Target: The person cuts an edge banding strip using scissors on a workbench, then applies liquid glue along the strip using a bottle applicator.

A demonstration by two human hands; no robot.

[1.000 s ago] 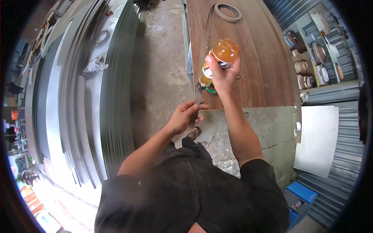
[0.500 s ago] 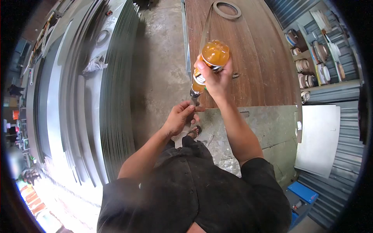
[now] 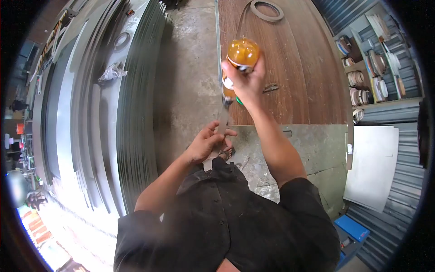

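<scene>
My right hand [image 3: 248,85] is wrapped round a clear plastic bottle [image 3: 243,51] of amber liquid, tipped neck down. A dark brush-like tip [image 3: 227,103] at the neck meets a thin grey-brown edge banding strip [image 3: 222,121]. Lower down, my left hand [image 3: 206,145] pinches this strip between thumb and fingers, and its tail hangs below the hand. On the wood-grain board [image 3: 299,90] lies a coil of edge banding [image 3: 267,18], from which a length runs toward the bottle. Something small and green [image 3: 239,100] shows beside the bottle neck; what it is I cannot tell.
A small dark tool [image 3: 271,87] lies on the board. Stacked panels [image 3: 140,90] stand to the left, with a crumpled plastic bag [image 3: 113,71] on them. Shelves on the right hold several banding rolls [image 3: 356,78]. A white panel [image 3: 371,163] and a blue case [image 3: 352,227] are at right.
The bottle in my right hand has moved up and slightly left, its tip going farther along the strip from my left hand. My left hand has shifted slightly down, still pinching.
</scene>
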